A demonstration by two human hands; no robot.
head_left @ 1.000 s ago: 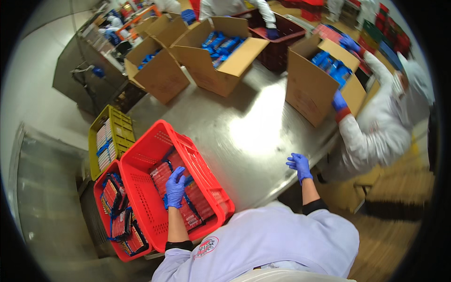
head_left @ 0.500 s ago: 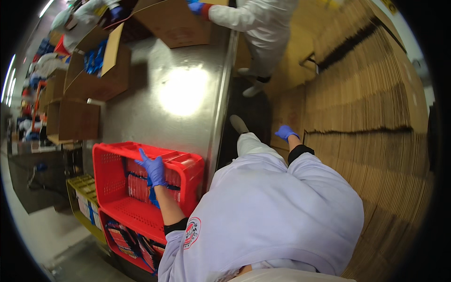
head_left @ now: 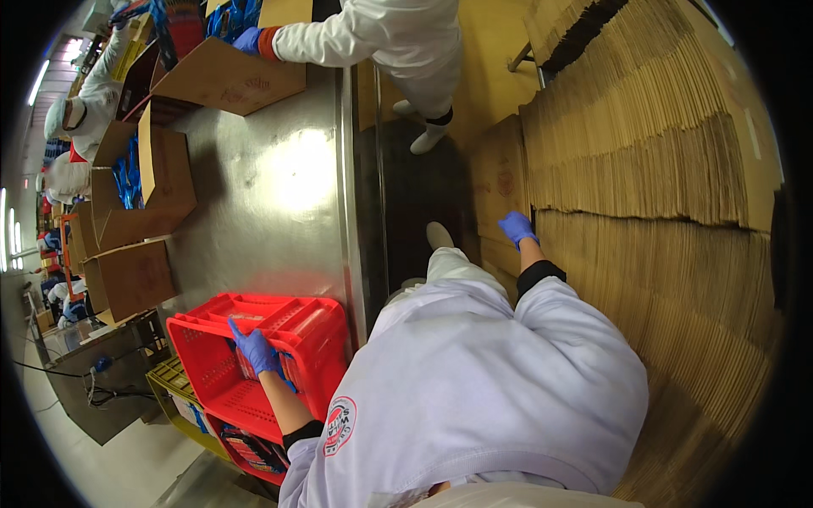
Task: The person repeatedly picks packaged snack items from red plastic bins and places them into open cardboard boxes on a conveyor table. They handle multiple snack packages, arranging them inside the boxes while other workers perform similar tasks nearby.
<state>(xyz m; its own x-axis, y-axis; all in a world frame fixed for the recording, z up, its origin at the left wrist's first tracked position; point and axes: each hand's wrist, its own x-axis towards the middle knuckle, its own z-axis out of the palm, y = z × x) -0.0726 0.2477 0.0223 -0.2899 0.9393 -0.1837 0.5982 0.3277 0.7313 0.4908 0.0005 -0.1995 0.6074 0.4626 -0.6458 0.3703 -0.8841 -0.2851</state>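
My left hand (head_left: 257,351), in a blue glove, is over the mouth of a red plastic crate (head_left: 318,330) with its fingers stretched out. It appears to hold nothing; whether it touches the rim I cannot tell. Flat packs (head_left: 290,369) inside the crate are partly hidden behind that hand. Away from the crate, my right hand (head_left: 517,229) hangs beside stacked flat cardboard (head_left: 644,279). Its blue-gloved fingers are curled in, with nothing visible in them.
A steel table (head_left: 254,195) bears open cardboard boxes (head_left: 169,182) with blue packs. At the far side, a person in white (head_left: 373,38) grips a box (head_left: 229,80); another (head_left: 93,110) stands left. Below are a second red crate (head_left: 275,478) and a yellow crate (head_left: 165,381).
The view has shifted, with the table and crates sitting differently in it. My left hand's fingers are less spread. A far co-worker's raised arm and dark packs now show above the boxes.
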